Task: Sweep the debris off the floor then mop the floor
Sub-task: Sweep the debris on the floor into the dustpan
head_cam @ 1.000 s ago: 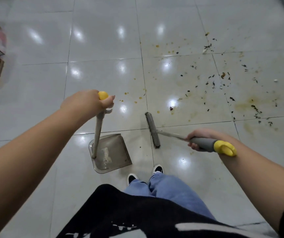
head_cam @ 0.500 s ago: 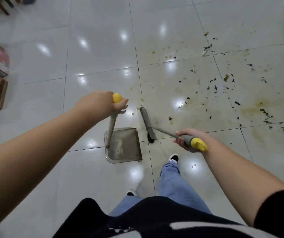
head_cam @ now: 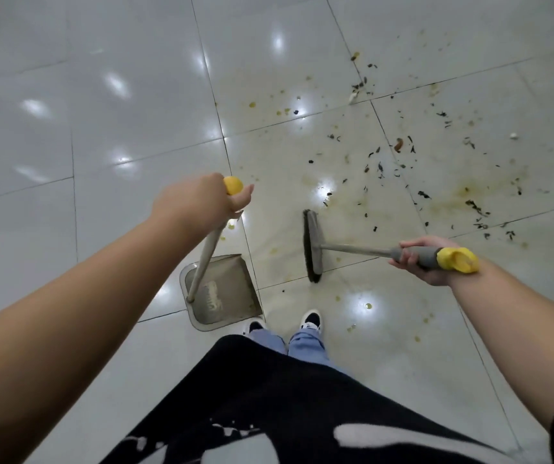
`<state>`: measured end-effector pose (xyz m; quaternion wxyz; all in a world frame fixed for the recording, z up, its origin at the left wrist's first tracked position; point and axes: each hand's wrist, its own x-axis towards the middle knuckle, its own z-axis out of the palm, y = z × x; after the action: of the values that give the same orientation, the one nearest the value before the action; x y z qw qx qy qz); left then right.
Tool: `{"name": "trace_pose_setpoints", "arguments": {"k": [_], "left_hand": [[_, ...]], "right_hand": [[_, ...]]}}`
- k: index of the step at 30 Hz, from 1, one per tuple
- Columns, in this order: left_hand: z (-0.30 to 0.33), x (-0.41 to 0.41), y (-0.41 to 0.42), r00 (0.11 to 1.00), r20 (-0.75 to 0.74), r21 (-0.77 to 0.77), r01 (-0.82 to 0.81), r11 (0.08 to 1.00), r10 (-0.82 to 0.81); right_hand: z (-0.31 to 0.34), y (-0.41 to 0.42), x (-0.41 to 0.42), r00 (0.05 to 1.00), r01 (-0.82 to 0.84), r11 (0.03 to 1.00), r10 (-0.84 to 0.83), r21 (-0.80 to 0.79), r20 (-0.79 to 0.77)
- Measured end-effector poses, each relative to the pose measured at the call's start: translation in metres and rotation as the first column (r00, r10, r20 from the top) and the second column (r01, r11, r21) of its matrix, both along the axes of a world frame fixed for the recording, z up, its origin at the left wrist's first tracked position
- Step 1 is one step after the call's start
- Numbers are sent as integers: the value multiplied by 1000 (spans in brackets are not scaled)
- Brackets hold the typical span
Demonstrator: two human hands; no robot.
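Right hand [head_cam: 419, 259] around broom [head_cam: 312, 246] handle, left hand [head_cam: 202, 204] around dustpan [head_cam: 223, 291] handle

Indoor room of unclear kind, with glossy tiled floor [head_cam: 101, 128].

Dustpan [head_cam: 223, 296] left of broom [head_cam: 312, 249]; debris [head_cam: 402, 169] seemingly beyond, rightward.

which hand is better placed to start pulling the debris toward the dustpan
Right. The right hand holds the broom, its head beside the debris. The left hand only steadies the dustpan.
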<state>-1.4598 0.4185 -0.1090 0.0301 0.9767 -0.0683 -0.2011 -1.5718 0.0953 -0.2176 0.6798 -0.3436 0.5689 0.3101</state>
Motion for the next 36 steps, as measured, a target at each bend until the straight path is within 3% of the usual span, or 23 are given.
{"name": "trace_pose_setpoints", "arguments": {"k": [10,15,21,28,36], "left_hand": [[-2,9,-29,998,11,6,56,998,-56],[-8,8,-32,997,4,6,83,997,-83],[-6,14,-25,994,-25,-4,102,995,-102],[-6,19,-1,995,23,-54,95,994,-94],[-22,18,-15,926,3,-24,377,926,-377]], "right_hand": [[19,-1,-26,1000,-13,993,11,-119,-16],[29,42,-40,998,-1,998,6,64,-70],[11,99,-55,980,195,955,-178,222,-93],[7,103,-41,995,-29,996,36,81,-91],[6,76,-48,997,39,997,-44,-73,-65]]}}
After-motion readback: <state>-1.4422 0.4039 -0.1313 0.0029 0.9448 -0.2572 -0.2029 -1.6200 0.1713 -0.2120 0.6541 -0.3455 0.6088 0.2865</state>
